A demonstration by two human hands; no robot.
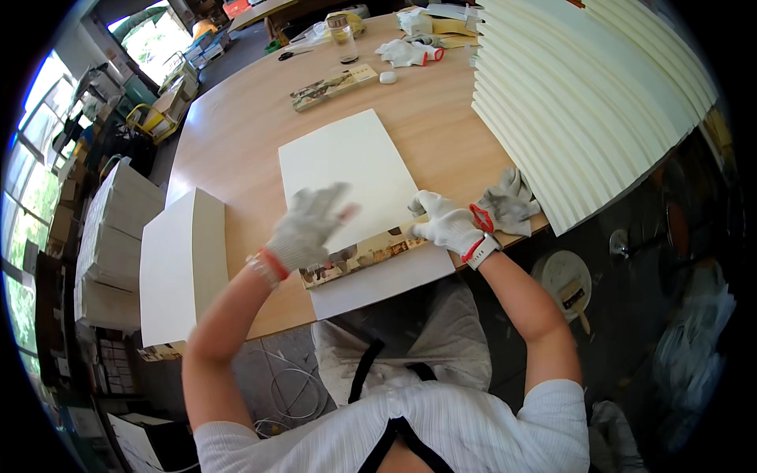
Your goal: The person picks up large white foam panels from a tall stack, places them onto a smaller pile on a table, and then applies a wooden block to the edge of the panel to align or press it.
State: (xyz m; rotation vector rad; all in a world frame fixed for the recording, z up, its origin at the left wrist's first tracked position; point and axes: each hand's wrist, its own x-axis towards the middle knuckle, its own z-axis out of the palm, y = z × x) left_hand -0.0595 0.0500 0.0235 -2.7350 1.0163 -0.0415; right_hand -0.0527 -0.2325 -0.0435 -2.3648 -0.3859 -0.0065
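A large white sheet (pixel 347 162) lies on the table in front of me, its near end sticking out past the table edge. Across it rests a long, narrow bar with a printed picture pattern (pixel 367 255). My right hand (pixel 447 224), in a white knit glove with a red cuff, is closed at the bar's right end, its thumb against it. Over the sheet, just above the bar's left part, hovers my left hand (pixel 306 225) in a matching glove. Its fingers are stretched out and slightly blurred, and nothing shows in them.
A tall stack of folded white sheets (pixel 583 110) stands at the right; a white stack (pixel 177 260) sits at the left edge. Grey gloves (pixel 509 205) lie beside my right hand. Farther back are another printed bar (pixel 334 87), white gloves (pixel 406 54) and a clear jar (pixel 343 41).
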